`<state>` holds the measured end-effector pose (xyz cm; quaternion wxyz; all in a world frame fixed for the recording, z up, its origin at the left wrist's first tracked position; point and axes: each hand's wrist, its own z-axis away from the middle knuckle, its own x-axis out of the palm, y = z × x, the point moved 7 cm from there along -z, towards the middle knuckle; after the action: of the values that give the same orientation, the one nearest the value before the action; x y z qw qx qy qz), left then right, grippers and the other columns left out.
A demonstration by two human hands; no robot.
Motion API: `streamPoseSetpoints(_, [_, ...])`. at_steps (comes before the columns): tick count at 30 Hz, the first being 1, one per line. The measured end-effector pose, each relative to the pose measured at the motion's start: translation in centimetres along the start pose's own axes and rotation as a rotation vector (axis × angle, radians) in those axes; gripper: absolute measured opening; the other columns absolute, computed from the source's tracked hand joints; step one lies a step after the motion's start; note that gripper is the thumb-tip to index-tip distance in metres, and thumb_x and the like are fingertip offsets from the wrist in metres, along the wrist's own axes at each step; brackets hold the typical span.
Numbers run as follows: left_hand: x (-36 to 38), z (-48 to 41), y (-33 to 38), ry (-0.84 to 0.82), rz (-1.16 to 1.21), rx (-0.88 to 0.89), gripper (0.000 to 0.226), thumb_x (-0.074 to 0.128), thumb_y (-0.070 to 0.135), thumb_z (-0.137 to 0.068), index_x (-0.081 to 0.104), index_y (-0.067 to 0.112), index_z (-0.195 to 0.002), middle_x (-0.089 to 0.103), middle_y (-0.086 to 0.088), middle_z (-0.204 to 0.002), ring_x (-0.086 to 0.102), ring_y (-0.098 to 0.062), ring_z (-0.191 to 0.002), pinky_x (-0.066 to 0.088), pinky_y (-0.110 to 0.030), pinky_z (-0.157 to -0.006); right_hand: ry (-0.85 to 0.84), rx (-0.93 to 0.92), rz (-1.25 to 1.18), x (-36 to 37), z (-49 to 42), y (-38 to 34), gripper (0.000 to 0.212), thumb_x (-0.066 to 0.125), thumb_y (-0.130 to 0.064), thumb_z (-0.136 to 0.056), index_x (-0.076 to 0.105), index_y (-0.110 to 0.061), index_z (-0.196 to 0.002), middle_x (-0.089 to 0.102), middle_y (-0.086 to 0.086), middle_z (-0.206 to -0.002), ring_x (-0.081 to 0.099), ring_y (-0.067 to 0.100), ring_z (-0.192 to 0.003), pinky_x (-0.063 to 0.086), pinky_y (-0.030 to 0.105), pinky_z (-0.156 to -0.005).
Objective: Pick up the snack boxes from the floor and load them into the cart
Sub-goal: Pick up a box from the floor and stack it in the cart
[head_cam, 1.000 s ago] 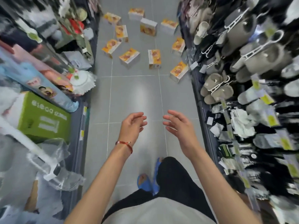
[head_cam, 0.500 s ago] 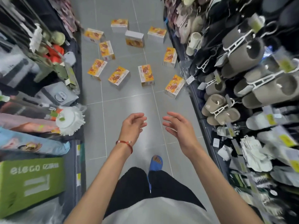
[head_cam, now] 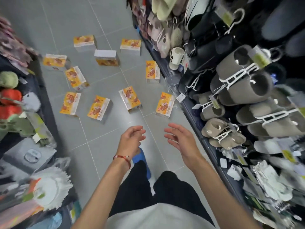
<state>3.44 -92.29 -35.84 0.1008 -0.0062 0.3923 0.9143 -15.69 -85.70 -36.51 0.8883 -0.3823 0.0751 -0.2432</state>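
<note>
No cart shows anywhere in the view. The goods along the left edge are blurred: a white frilled round item (head_cam: 49, 190) and green and red plush shapes (head_cam: 9, 95) can be told, little more. The printing on the boxes is too small to read. The lower right corner of the rack is smeared, and the person's feet are mostly hidden behind the black trousers (head_cam: 165, 192), with only one blue slipper (head_cam: 140, 160) showing on the floor.

The floor is grey glossy tile (head_cam: 102, 134) with thin pale grout lines, forming a narrow aisle. The right side is a dark rack hung with grey felt slippers on white plastic hangers (head_cam: 244, 90), with paler slippers toward the far end.

Eleven orange-and-white cardboard snack boxes (head_cam: 99, 107) lie scattered on the floor across the aisle ahead, all apart from each other. The nearest row of four runs from the left shelf's base to the right rack's base; the rightmost of these (head_cam: 164, 104) lies just beside the rack. One box (head_cam: 106, 57) farther off stands with its plain white side up.

The left hand (head_cam: 132, 139), a red cord bracelet (head_cam: 123, 158) on its wrist, hangs above the floor with fingers loosely curled, empty. The right hand (head_cam: 181, 139) is beside it, fingers spread, palm facing inward, empty as well. Neither touches a box.
</note>
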Motion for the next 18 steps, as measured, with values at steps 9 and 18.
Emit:
streamPoseSetpoints(9, [3.9, -13.1, 7.0, -0.04, -0.078, -0.09, 0.02, 0.052, 0.009, -0.1, 0.066, 0.014, -0.113, 0.072, -0.003, -0.108, 0.068, -0.022, -0.099, 0.049, -0.034, -0.092, 0.075, 0.094, -0.013, 1.6, -12.2, -5.7, 0.025, 0.064, -0.018, -0.1, 0.068, -0.019, -0.124, 0.076, 0.001, -0.11, 0.072, 0.015, -0.098, 0.054, 0.031, -0.096])
streamPoseSetpoints(18, [9.0, -25.5, 7.1, 0.049, 0.023, -0.26, 0.02, 0.05, 0.01, -0.1, 0.064, 0.017, -0.111, 0.071, -0.002, -0.109, 0.068, -0.019, -0.097, 0.049, -0.032, -0.092, 0.031, 0.161, 0.247, -0.2, -27.6, -7.9, 0.02, 0.065, -0.015, -0.097, 0.069, -0.018, -0.117, 0.074, 0.008, -0.104, 0.072, 0.019, -0.094, 0.053, 0.023, -0.076])
